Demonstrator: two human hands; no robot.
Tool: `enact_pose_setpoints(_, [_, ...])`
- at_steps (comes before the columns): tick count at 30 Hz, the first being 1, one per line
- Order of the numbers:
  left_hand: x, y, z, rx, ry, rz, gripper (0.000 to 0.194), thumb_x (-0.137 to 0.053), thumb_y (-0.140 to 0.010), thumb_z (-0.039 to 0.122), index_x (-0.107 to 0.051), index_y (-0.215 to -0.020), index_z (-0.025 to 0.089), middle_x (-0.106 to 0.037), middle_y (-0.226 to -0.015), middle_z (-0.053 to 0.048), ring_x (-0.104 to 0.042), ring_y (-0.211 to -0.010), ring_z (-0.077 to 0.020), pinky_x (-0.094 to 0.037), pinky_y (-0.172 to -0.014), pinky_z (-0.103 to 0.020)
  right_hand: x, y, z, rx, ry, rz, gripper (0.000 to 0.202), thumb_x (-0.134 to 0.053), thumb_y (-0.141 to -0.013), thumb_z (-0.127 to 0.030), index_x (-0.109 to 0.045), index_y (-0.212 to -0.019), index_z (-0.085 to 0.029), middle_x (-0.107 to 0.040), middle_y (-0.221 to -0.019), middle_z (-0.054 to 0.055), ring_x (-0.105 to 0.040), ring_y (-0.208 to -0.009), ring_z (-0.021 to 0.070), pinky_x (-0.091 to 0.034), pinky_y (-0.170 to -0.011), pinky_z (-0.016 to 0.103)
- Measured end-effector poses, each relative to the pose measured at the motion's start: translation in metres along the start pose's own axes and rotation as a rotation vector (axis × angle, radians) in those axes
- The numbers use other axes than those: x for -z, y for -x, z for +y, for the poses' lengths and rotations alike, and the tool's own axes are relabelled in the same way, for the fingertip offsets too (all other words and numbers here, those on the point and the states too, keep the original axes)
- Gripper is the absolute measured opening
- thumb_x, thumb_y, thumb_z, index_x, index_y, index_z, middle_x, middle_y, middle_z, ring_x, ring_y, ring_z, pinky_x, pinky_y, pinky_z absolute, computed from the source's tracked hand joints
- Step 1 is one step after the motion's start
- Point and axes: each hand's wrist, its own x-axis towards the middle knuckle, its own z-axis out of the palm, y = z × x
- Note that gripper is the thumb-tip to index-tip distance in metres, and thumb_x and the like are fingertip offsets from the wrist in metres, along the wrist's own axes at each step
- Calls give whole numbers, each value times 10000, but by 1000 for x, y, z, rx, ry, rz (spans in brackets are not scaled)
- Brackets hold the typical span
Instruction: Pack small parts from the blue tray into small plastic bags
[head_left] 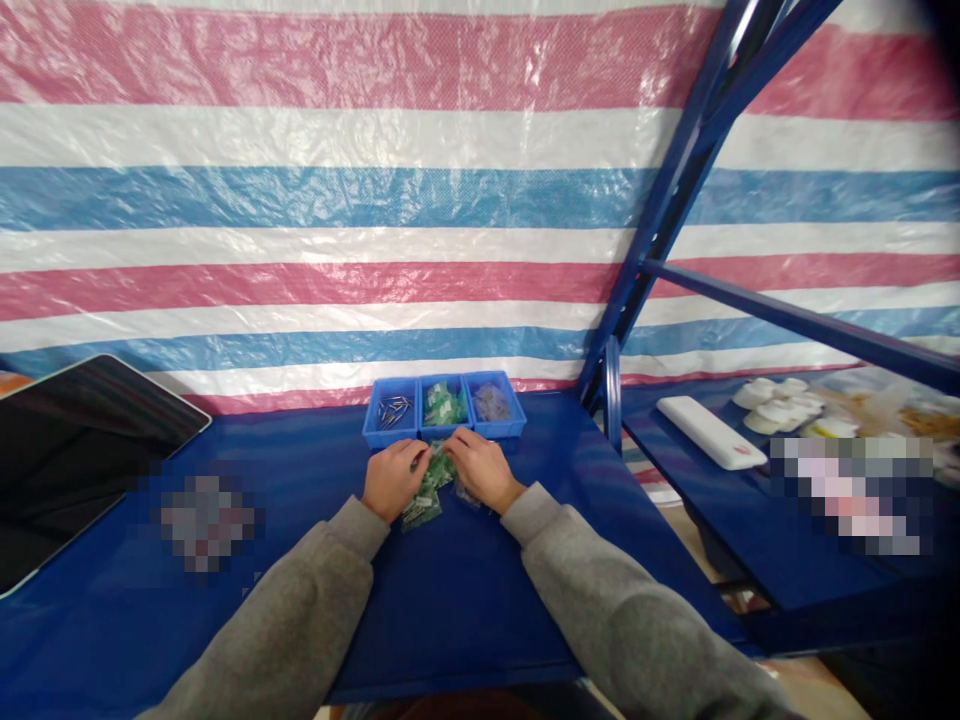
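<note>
Green packets (pixel 422 508) lie in the head view on the blue desk (pixel 457 610), between and beneath the left hand (pixel 396 480) and the right hand (pixel 484 470). Each grip is narrow, fingertips bunched close together; whether either pinches a packet cannot be told. Just beyond, three adjoining blue bins (pixel 510 430) hold metal pieces (pixel 394 412), more green packets (pixel 444 403) and clear packets (pixel 491 403).

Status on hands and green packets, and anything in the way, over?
Left hand and right hand close together at the green packets. Exact grip too small to tell. Possible obstruction: blue bins just beyond.
</note>
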Motion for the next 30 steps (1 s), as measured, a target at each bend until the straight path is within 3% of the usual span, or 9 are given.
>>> enact_pose_setpoints(3, [8,-3,7,10,174,80,200,-469,-865,249,-621,-985,198,-651,-952,-69,-584,-924,-188,-445,-842,-311,6,2,-1,-99,-90,123,168,-414,-895,-196,-581,-918,-198,-574,-948,62,-559,-836,152,-419,-702,227])
enact_pose_setpoints(9, [12,-5,16,79,358,103,400,-551,-823,311,-516,-1204,197,-607,-1111,-91,-573,-981,-208,-479,-812,-331,11,8,2,-232,-343,296,156,-412,-894,-248,-553,-909,-184,-627,-840,47,-589,-745,160,-433,-698,250])
enact_pose_setpoints(11, [10,-4,15,96,404,78,352,-569,-809,326,-573,-1131,184,-648,-1017,-81,-607,-857,-191,-493,-745,-310,10,9,1,-236,-447,293,159,-423,-891,-269,-558,-892,-183,-633,-783,32,-588,-673,145,-439,-667,243])
enact_pose_setpoints(13, [8,-3,14,112,444,38,221,-570,-808,332,-658,-929,169,-677,-841,-54,-608,-710,-162,-491,-681,-282,10,10,-2,-242,-545,294,166,-436,-885,-285,-565,-879,-180,-631,-742,22,-580,-622,133,-444,-644,237])
enact_pose_setpoints(16, [6,-2,14,206,562,28,217,-569,-806,338,-669,-753,154,-660,-679,-26,-584,-608,-138,-479,-610,-251,11,10,-6,-266,-663,313,188,-503,-847,-325,-572,-933,-172,-636,-805,37,-584,-652,135,-451,-618,233])
enact_pose_setpoints(19, [6,-2,17,336,756,41,220,-580,-795,342,-660,-776,138,-650,-663,-20,-574,-575,-128,-476,-570,-235,12,9,-8,-270,-720,279,242,-573,-794,-357,-589,-947,-170,-627,-869,51,-573,-677,142,-443,-575,229])
enact_pose_setpoints(23, [7,-4,19,427,972,-43,227,-614,-768,333,-630,-846,120,-654,-720,-37,-588,-622,-137,-472,-575,-231,11,9,-5,-282,-730,225,179,-549,-803,-328,-614,-846,-167,-594,-714,14,-532,-617,133,-417,-561,231])
enact_pose_setpoints(30, [4,-5,17,449,1041,-171,273,-649,-729,340,-627,-875,110,-623,-760,-39,-545,-609,-125,-450,-530,-224,11,9,-1,-248,-723,179,106,-551,-781,-268,-590,-762,-171,-515,-597,-23,-456,-529,110,-374,-519,220])
